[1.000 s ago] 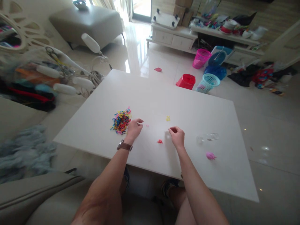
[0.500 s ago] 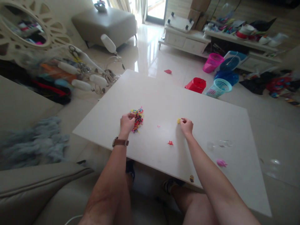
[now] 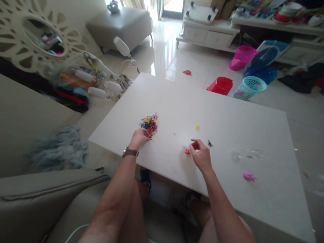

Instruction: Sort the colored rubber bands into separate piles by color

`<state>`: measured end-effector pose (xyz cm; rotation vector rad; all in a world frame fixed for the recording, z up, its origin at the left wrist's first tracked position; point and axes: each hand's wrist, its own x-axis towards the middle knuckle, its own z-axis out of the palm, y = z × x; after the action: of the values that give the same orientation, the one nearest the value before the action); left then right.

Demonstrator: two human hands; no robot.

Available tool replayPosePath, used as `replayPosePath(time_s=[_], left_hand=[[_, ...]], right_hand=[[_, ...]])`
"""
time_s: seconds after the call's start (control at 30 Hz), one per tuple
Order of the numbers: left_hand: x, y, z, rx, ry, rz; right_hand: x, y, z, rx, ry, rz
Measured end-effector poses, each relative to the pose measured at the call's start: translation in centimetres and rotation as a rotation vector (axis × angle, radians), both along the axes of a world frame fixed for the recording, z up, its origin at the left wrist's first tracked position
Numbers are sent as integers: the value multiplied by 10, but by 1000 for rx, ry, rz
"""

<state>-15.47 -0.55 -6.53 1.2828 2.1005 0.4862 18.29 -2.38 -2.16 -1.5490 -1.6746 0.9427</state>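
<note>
A heap of small, many-coloured elastic bands [image 3: 150, 123] lies on the white table [image 3: 174, 101]. My left hand [image 3: 139, 137], with a brown-strapped watch on its wrist, reaches into the heap's near edge. Its fingers are pinched together, and what lies between them is hidden. Over a little group of red bands [image 3: 187, 152] hovers my right hand [image 3: 200, 153], thumb and forefinger apart, with nothing visible in it. Around it lie a yellow group of bands [image 3: 197, 127], a black group [image 3: 210, 143] and a single pink piece [image 3: 174, 134].
A clear plastic bottle [image 3: 249, 154] lies on the table's right side, with a pink-purple object [image 3: 249, 176] nearer me. Beyond the far edge stand a red bin [image 3: 220, 85] and a light-blue basket [image 3: 250, 87]. A lamp with white shades [image 3: 112, 87] is off to the left.
My right hand has moved from the yellow bands towards me to the red ones, and its fingers have parted. My left hand has shifted to the heap's near edge. The view has turned slightly.
</note>
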Motion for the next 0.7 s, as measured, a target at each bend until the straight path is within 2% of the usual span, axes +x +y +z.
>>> replayPosePath(time_s=[0.17, 0.33, 0.47, 0.7], left_hand=[[1, 2, 11, 30, 4, 37], [6, 5, 25, 90, -47, 121], [5, 7, 22, 149, -90, 196], [2, 10, 11, 256, -421, 257]], right_hand=[[-1, 10, 19, 42, 31, -10], [-1, 11, 24, 49, 58, -7], [1, 9, 26, 57, 63, -1], [-1, 10, 31, 82, 52, 15]])
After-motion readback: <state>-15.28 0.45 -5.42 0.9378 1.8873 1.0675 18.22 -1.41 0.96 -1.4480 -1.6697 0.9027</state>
